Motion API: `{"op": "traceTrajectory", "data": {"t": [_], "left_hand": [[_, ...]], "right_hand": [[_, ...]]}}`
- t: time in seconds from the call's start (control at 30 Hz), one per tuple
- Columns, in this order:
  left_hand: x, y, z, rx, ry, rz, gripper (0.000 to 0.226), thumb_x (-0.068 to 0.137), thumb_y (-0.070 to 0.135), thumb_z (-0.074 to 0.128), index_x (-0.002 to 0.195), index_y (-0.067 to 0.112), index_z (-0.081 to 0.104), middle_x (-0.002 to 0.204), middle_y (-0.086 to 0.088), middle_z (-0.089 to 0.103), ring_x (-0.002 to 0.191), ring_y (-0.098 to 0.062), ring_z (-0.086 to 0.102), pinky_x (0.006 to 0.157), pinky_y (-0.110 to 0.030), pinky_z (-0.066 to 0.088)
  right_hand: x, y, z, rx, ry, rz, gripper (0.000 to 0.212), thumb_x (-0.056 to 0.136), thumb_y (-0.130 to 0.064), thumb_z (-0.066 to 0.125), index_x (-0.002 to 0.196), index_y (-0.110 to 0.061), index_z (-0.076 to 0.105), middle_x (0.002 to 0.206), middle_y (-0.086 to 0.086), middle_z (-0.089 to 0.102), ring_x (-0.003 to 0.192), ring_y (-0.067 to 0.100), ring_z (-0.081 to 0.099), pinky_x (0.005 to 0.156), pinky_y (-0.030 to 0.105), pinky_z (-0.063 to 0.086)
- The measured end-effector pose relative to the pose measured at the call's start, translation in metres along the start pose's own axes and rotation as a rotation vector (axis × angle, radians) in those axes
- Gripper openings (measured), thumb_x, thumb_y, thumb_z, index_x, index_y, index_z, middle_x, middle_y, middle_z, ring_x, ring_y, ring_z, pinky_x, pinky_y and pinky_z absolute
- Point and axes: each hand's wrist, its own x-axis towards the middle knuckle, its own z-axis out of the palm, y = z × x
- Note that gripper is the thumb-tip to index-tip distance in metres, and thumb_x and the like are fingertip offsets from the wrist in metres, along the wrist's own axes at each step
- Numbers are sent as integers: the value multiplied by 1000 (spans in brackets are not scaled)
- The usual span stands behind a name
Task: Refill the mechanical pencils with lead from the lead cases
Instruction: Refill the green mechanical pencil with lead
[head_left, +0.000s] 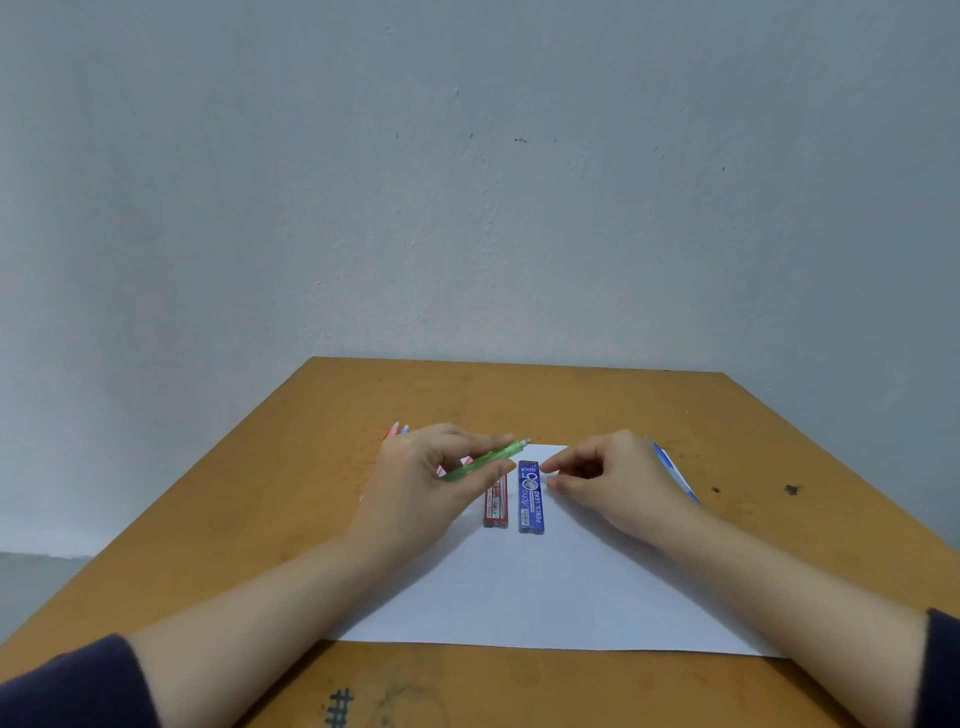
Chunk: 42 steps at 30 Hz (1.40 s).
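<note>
My left hand (431, 483) grips a green mechanical pencil (485, 460) between thumb and fingers, its tip pointing up and to the right. Below it two lead cases lie side by side on white paper (519, 592): a red lead case (495, 504), partly hidden by my thumb, and a blue lead case (531, 496) marked pencil lead. My right hand (618, 480) hovers just right of the blue case with fingers curled; whether its fingertips pinch something I cannot tell. Behind my left hand, tips of other pencils (400, 429) peek out. A blue pencil (675, 475) lies behind my right hand.
The wooden table (675, 415) stands against a grey wall (467, 182). Its surface bears dark marks at the right and a scribbled hash near the front edge. Both forearms rest over the paper's sides.
</note>
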Motion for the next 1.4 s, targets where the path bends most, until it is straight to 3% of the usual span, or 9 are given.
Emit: {"op": "traceTrajectory", "data": {"t": [0.13, 0.27, 0.37, 0.47, 0.83, 1.03, 1.17, 1.3, 1.4], "left_hand": [[0, -1, 0, -1, -2, -23, 31, 71, 61, 60, 102, 58, 61, 82, 19, 67, 66, -1, 53, 86, -57, 42], [-1, -2, 0, -4, -1, -12, 23, 75, 43, 75, 97, 46, 72, 81, 17, 67, 65, -2, 53, 72, -35, 40], [-1, -1, 0, 17, -7, -17, 29, 72, 57, 64, 100, 58, 62, 83, 18, 68, 66, -3, 54, 79, -44, 41], [0, 0, 0, -3, -5, -1, 32, 71, 58, 62, 103, 60, 59, 83, 17, 68, 68, -9, 57, 72, -34, 44], [-1, 2, 0, -3, -11, -5, 29, 72, 62, 58, 101, 61, 59, 84, 20, 67, 63, -3, 52, 96, -58, 39], [-1, 2, -1, -26, -4, -14, 28, 72, 62, 59, 100, 60, 61, 80, 17, 67, 64, -2, 51, 87, -67, 39], [-1, 0, 0, -25, 2, -13, 29, 71, 62, 59, 100, 60, 61, 80, 18, 66, 63, -3, 51, 87, -66, 40], [-1, 0, -1, -4, -9, -18, 30, 72, 63, 59, 101, 59, 60, 81, 22, 66, 63, -3, 51, 87, -67, 39], [-2, 0, -2, -14, -13, -20, 24, 75, 51, 72, 98, 53, 68, 80, 20, 67, 63, -2, 51, 78, -53, 43]], "right_hand": [[0, -1, 4, -138, -34, -40, 17, 85, -17, 69, 101, -19, 74, 72, -15, 59, 62, -1, 51, 58, 7, 38], [0, -2, 2, -222, -11, -51, 15, 87, -15, 66, 98, -18, 75, 79, -15, 65, 64, -8, 50, 60, 1, 36], [0, -3, 3, -281, -3, -64, 14, 88, -15, 64, 94, -18, 76, 69, -18, 58, 59, -6, 49, 58, 2, 36], [3, -1, 6, -306, -10, -91, 14, 88, -16, 64, 93, -19, 76, 82, -9, 67, 61, -4, 48, 59, 4, 36], [6, 3, 9, -272, -21, -134, 20, 88, -3, 60, 99, -14, 73, 83, -7, 58, 67, -5, 47, 63, 2, 35], [7, 6, 6, -334, -27, -165, 34, 88, 5, 50, 105, -16, 72, 88, -6, 60, 74, 5, 50, 66, 2, 34], [7, 3, 5, -357, -59, -168, 37, 89, 7, 48, 107, -15, 71, 88, -1, 60, 79, 12, 49, 67, 6, 33], [2, 1, 4, -234, 64, -195, 38, 88, 10, 47, 98, -15, 73, 82, -3, 57, 76, 11, 50, 67, 5, 35], [-2, -3, 5, -51, 138, -208, 41, 83, 16, 47, 89, -15, 74, 74, -7, 57, 68, 4, 54, 65, 6, 39]]}}
